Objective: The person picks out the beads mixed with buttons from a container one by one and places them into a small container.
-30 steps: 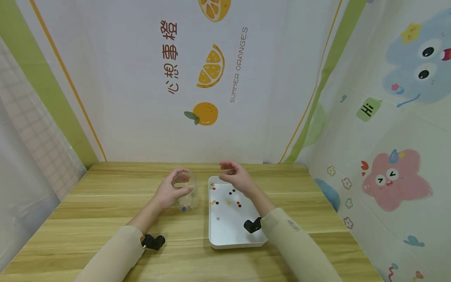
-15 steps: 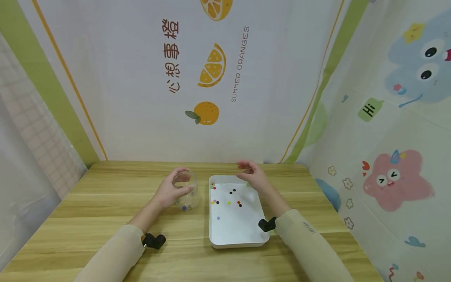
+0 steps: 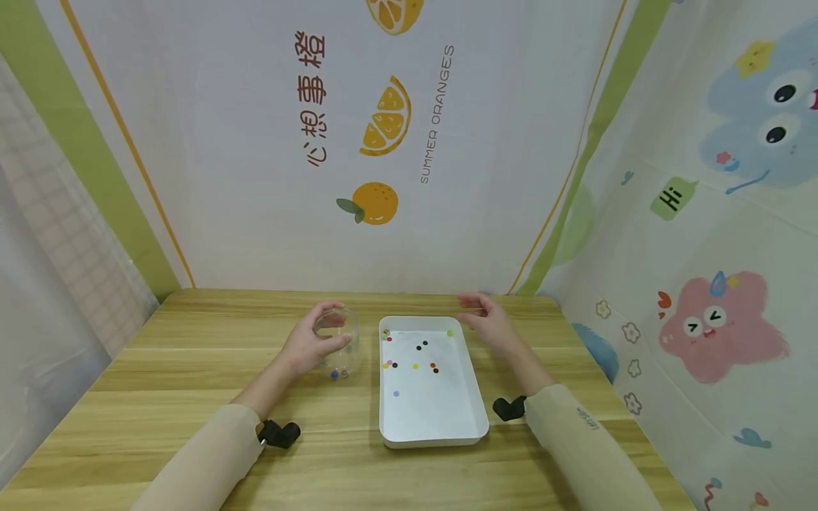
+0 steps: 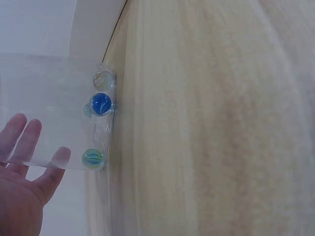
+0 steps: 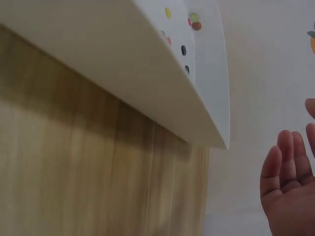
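Observation:
My left hand [image 3: 311, 342] grips a clear plastic jar [image 3: 348, 330] from its left side, thumb and fingers spread round the wall. At the bottom of the jar lie several glass marbles, among them a blue marble [image 4: 101, 104] and a green-striped marble [image 4: 92, 158]. Just right of the jar stands a shallow white tray [image 3: 434, 419] with small coloured pieces scattered on its floor, such as a yellow-green piece [image 3: 450, 333] by the far right corner. Beyond the tray's right rim my right hand [image 3: 492, 326] hovers, its fingers loosely bent and holding nothing.
The wooden table [image 3: 192, 383] runs back to a white printed curtain [image 3: 268, 234]. A second patterned curtain [image 3: 690, 248] hangs along the right edge. Each wrist carries a small black camera, such as the right camera [image 3: 509, 409].
My right hand has moved right, from over the tray's far end to beyond its right rim, uncovering the yellow-green piece in the far corner. The left hand and jar have stayed put.

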`<state>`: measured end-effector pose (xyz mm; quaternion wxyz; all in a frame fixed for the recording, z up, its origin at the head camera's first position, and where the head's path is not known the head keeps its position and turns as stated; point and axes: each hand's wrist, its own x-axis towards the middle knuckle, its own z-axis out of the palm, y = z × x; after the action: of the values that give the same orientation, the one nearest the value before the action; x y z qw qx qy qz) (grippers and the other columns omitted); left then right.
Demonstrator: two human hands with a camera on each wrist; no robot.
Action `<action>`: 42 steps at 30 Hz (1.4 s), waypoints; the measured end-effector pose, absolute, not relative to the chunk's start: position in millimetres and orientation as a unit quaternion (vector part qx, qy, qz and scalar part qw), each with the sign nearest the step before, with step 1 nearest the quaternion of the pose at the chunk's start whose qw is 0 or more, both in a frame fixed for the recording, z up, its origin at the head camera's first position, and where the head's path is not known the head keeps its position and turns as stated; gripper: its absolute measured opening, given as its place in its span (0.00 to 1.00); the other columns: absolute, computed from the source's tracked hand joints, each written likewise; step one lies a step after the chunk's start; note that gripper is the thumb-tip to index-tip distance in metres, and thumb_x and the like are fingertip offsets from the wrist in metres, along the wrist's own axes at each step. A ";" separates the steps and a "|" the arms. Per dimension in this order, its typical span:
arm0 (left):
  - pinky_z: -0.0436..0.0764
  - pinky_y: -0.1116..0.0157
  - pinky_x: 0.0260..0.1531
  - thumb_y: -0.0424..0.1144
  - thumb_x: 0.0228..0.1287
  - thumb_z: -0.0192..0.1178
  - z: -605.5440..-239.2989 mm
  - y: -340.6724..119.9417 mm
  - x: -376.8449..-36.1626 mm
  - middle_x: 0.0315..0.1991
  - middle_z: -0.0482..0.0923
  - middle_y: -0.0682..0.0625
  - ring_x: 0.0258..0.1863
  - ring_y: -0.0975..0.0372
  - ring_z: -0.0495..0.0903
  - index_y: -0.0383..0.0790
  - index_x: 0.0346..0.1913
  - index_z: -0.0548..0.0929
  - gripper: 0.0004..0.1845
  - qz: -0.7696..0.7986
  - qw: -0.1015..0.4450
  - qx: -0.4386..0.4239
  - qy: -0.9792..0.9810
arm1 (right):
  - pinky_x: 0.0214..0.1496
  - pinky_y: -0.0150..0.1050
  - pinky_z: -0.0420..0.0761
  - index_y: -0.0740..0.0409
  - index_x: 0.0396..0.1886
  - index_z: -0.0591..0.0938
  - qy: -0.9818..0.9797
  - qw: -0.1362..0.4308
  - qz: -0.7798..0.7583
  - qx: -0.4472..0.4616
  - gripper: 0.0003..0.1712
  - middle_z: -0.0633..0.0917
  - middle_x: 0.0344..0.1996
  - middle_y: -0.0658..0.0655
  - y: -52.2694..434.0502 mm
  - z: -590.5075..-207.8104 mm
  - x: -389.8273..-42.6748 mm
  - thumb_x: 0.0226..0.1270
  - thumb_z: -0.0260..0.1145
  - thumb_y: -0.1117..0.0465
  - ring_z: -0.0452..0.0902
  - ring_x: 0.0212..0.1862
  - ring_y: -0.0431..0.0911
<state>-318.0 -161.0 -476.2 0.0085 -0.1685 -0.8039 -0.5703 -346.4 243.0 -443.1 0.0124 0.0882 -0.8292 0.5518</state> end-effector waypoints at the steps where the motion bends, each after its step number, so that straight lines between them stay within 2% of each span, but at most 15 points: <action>1: 0.87 0.43 0.64 0.40 0.74 0.71 -476.4 -161.2 -318.2 0.75 0.75 0.32 0.76 0.37 0.74 0.43 0.80 0.68 0.37 -0.570 0.010 -0.168 -0.805 | 0.60 0.47 0.86 0.57 0.73 0.79 -0.833 0.015 0.547 0.088 0.26 0.82 0.68 0.64 244.4 -442.8 -346.8 0.79 0.70 0.63 0.80 0.55 0.46; 6: 0.86 0.42 0.65 0.40 0.74 0.71 -476.4 -161.6 -318.2 0.75 0.75 0.33 0.76 0.37 0.74 0.43 0.80 0.67 0.37 -0.567 0.010 -0.168 -0.806 | 0.56 0.36 0.84 0.60 0.71 0.80 -0.851 0.017 0.517 0.093 0.25 0.81 0.69 0.68 249.7 -442.4 -348.0 0.79 0.70 0.63 0.82 0.60 0.53; 9: 0.86 0.42 0.65 0.40 0.74 0.71 -475.9 -161.4 -318.0 0.75 0.75 0.33 0.77 0.37 0.73 0.42 0.80 0.67 0.37 -0.568 0.009 -0.169 -0.805 | 0.58 0.39 0.84 0.61 0.71 0.79 -0.870 0.015 0.483 0.100 0.25 0.81 0.70 0.68 250.4 -442.4 -348.8 0.79 0.70 0.62 0.82 0.63 0.57; 12: 0.86 0.42 0.66 0.40 0.74 0.71 -475.5 -161.1 -317.9 0.75 0.75 0.33 0.77 0.37 0.73 0.42 0.80 0.67 0.38 -0.569 0.008 -0.169 -0.805 | 0.59 0.47 0.86 0.61 0.72 0.79 -0.891 0.005 0.440 0.110 0.26 0.81 0.70 0.69 248.2 -441.0 -350.0 0.79 0.69 0.60 0.82 0.63 0.59; 16: 0.85 0.41 0.67 0.40 0.74 0.71 -475.1 -160.9 -318.0 0.74 0.75 0.33 0.77 0.37 0.73 0.42 0.80 0.67 0.37 -0.569 0.008 -0.170 -0.804 | 0.60 0.53 0.87 0.63 0.72 0.79 -0.914 -0.004 0.387 0.121 0.26 0.84 0.66 0.68 240.0 -435.0 -351.4 0.80 0.67 0.58 0.82 0.62 0.60; 20: 0.85 0.41 0.67 0.40 0.74 0.71 -475.4 -161.1 -318.4 0.75 0.75 0.32 0.77 0.37 0.73 0.41 0.80 0.67 0.38 -0.571 0.009 -0.172 -0.803 | 0.60 0.53 0.88 0.66 0.69 0.81 -0.935 -0.010 0.335 0.117 0.24 0.87 0.59 0.65 228.2 -424.9 -351.9 0.80 0.64 0.58 0.85 0.60 0.59; 23: 0.85 0.41 0.67 0.40 0.74 0.71 -475.6 -161.1 -318.6 0.75 0.75 0.31 0.76 0.37 0.74 0.41 0.80 0.67 0.38 -0.569 0.011 -0.173 -0.804 | 0.60 0.54 0.88 0.65 0.68 0.83 -0.952 -0.025 0.287 0.100 0.25 0.89 0.57 0.63 217.8 -417.6 -351.8 0.79 0.65 0.57 0.86 0.59 0.58; 26: 0.84 0.40 0.67 0.40 0.74 0.71 -475.9 -161.4 -318.3 0.74 0.75 0.31 0.76 0.37 0.74 0.41 0.80 0.67 0.37 -0.567 0.014 -0.174 -0.805 | 0.56 0.50 0.89 0.64 0.62 0.86 -0.966 -0.038 0.240 0.090 0.22 0.91 0.53 0.61 206.7 -413.6 -352.1 0.77 0.65 0.56 0.87 0.53 0.53; 30: 0.83 0.40 0.69 0.40 0.74 0.72 -476.3 -161.9 -317.2 0.74 0.76 0.33 0.76 0.37 0.74 0.41 0.79 0.68 0.37 -0.566 0.016 -0.175 -0.806 | 0.37 0.40 0.78 0.59 0.39 0.85 -0.977 -0.067 0.187 0.076 0.10 0.86 0.31 0.53 192.7 -414.7 -356.2 0.75 0.65 0.57 0.78 0.34 0.45; 32: 0.83 0.40 0.69 0.40 0.74 0.72 -476.1 -161.7 -316.6 0.73 0.77 0.33 0.75 0.37 0.75 0.41 0.79 0.68 0.37 -0.566 0.016 -0.175 -0.805 | 0.32 0.38 0.71 0.55 0.28 0.80 -0.981 -0.084 0.162 0.062 0.14 0.79 0.23 0.50 185.9 -417.0 -358.7 0.76 0.65 0.55 0.72 0.27 0.43; 34: 0.83 0.40 0.70 0.40 0.74 0.72 -475.7 -161.5 -316.0 0.73 0.77 0.33 0.75 0.37 0.75 0.41 0.79 0.68 0.37 -0.567 0.016 -0.176 -0.805 | 0.29 0.38 0.70 0.52 0.22 0.75 -0.984 -0.098 0.142 0.043 0.20 0.76 0.19 0.50 179.3 -418.9 -359.4 0.77 0.65 0.54 0.71 0.24 0.44; 38: 0.83 0.40 0.69 0.40 0.73 0.72 -475.1 -161.2 -315.2 0.73 0.77 0.32 0.75 0.37 0.75 0.42 0.79 0.68 0.37 -0.566 0.016 -0.175 -0.805 | 0.30 0.38 0.73 0.54 0.24 0.80 -0.986 -0.114 0.118 0.012 0.19 0.78 0.21 0.51 166.6 -421.3 -357.8 0.77 0.66 0.52 0.74 0.22 0.44; 42: 0.84 0.40 0.68 0.40 0.73 0.72 -475.1 -161.1 -315.8 0.73 0.77 0.33 0.75 0.37 0.75 0.41 0.79 0.68 0.37 -0.566 0.018 -0.175 -0.806 | 0.31 0.37 0.73 0.58 0.36 0.85 -0.985 -0.134 0.104 -0.005 0.14 0.80 0.27 0.52 156.6 -421.7 -356.6 0.77 0.68 0.51 0.72 0.18 0.43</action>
<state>-315.8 -161.1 -475.1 0.0184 -0.1747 -0.8057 -0.5656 -356.6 156.6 -421.7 -0.1343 -0.0048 -0.9855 0.1039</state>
